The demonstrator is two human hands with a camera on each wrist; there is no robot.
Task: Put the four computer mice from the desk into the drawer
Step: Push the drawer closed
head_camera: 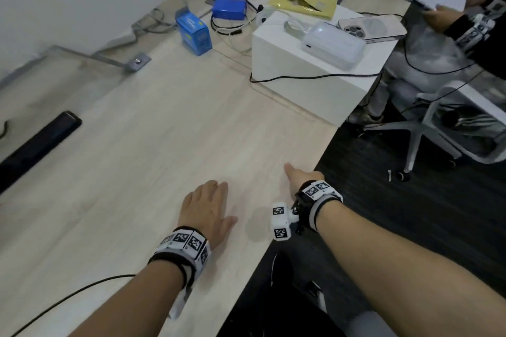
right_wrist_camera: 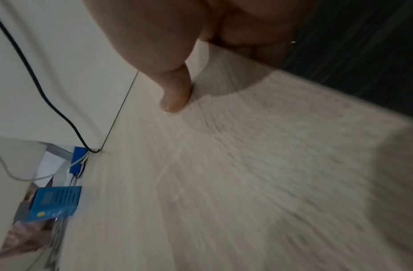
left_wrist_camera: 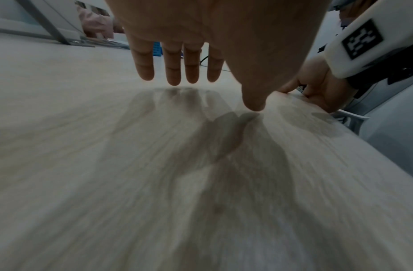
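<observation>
The desk [head_camera: 153,128] shows no mice and no drawer in any view; I cannot tell where they are. The left hand [head_camera: 206,209] lies flat, fingers spread, holding nothing. The right hand [head_camera: 302,176] grips the desk edge. Risk: groping blind could snag the cable [head_camera: 315,78].

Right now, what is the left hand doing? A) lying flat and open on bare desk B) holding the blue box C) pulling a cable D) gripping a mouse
A: the left hand lies on the desk, fingers straight, holding nothing.
</observation>
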